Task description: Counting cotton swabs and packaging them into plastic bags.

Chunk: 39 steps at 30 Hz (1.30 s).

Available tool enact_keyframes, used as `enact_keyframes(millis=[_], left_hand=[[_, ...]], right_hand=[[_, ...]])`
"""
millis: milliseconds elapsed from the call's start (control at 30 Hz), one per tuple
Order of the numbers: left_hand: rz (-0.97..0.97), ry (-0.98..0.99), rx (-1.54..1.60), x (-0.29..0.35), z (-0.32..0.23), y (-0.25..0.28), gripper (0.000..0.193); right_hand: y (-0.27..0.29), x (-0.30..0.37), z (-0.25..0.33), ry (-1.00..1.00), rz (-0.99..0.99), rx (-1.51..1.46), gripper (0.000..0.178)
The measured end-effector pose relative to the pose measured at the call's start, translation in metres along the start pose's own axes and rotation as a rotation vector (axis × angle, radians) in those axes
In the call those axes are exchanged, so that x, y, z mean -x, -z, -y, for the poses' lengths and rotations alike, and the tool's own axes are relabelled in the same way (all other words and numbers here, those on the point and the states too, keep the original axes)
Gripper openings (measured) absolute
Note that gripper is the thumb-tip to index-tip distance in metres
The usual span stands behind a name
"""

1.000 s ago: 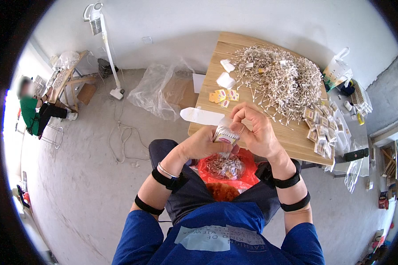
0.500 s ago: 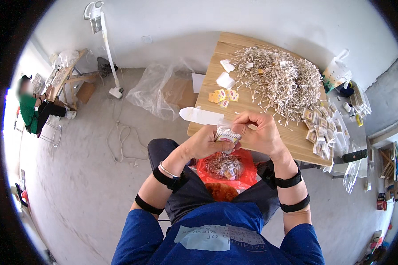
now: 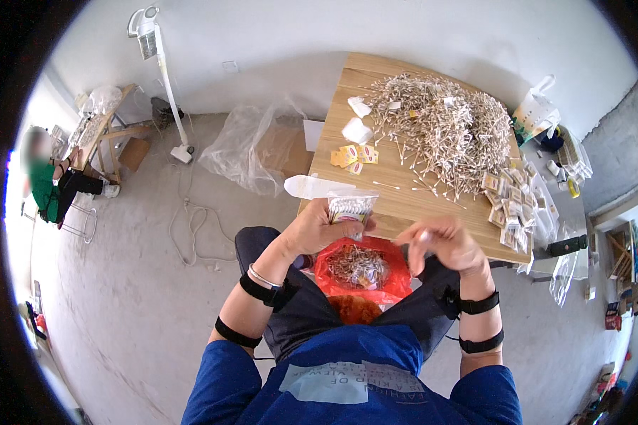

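My left hand [image 3: 312, 228] grips a small clear bag of cotton swabs [image 3: 352, 205] above the table's near edge, the white swab tips facing up. Away from the bag, to its right, my right hand [image 3: 443, 243] hangs in the air, slightly blurred, its fingers apart and nothing visible in them. Just beyond my left hand, a white strip with a rounded end [image 3: 310, 186] juts past the table's left edge. Below both hands, a red plastic bag [image 3: 398, 283] between my knees holds loose cotton swabs [image 3: 354, 265].
On the wooden table [image 3: 361, 71] lie a large heap of swabs [image 3: 446, 134], yellow cards [image 3: 354, 156], white pieces [image 3: 356, 130] and a pile of filled packs [image 3: 509, 202]. Clear plastic sheeting [image 3: 241, 152] and a cord [image 3: 191, 227] lie on the floor. A person in green [image 3: 42, 188] sits far left.
My right hand has come off the swab bag and moved right and down, its fingers spreading. My left hand still holds the bag, whose front now shows more fully.
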<state>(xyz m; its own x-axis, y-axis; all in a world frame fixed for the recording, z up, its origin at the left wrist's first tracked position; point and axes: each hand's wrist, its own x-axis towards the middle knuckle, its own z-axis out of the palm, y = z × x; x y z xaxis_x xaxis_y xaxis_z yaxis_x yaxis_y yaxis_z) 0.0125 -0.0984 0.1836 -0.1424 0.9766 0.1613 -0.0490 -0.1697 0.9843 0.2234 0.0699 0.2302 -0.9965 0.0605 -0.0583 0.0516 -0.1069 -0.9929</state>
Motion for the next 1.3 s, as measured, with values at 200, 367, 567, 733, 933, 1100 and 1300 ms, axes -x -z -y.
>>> enact_keyframes(millis=[200,367,567,733,933,1100,1300], left_hand=[[-0.004,0.008,0.048,-0.004,-0.001,-0.002,0.024],[0.043,0.032,0.124,-0.009,0.000,-0.012,0.027],[0.034,0.065,0.096,-0.003,0.005,-0.010,0.026],[0.016,0.064,0.084,0.001,0.010,0.001,0.024],[0.001,0.050,0.011,-0.009,0.007,-0.007,0.029],[-0.048,-0.068,0.011,-0.017,0.009,-0.027,0.029],[-0.026,0.018,-0.155,-0.027,0.043,-0.025,0.030]], right_hand=[[-0.012,-0.005,-0.026,0.056,-0.149,0.606,0.026],[-0.024,-0.046,-0.005,0.241,-0.497,0.354,0.022],[-0.018,-0.055,0.003,0.408,-0.687,0.311,0.016],[0.000,-0.025,-0.004,0.437,-0.074,0.208,0.020],[-0.011,-0.020,-0.022,0.229,-0.284,0.693,0.042],[-0.017,-0.045,-0.026,0.056,-0.319,0.060,0.038],[-0.012,-0.056,-0.061,0.277,-0.489,0.176,0.020]])
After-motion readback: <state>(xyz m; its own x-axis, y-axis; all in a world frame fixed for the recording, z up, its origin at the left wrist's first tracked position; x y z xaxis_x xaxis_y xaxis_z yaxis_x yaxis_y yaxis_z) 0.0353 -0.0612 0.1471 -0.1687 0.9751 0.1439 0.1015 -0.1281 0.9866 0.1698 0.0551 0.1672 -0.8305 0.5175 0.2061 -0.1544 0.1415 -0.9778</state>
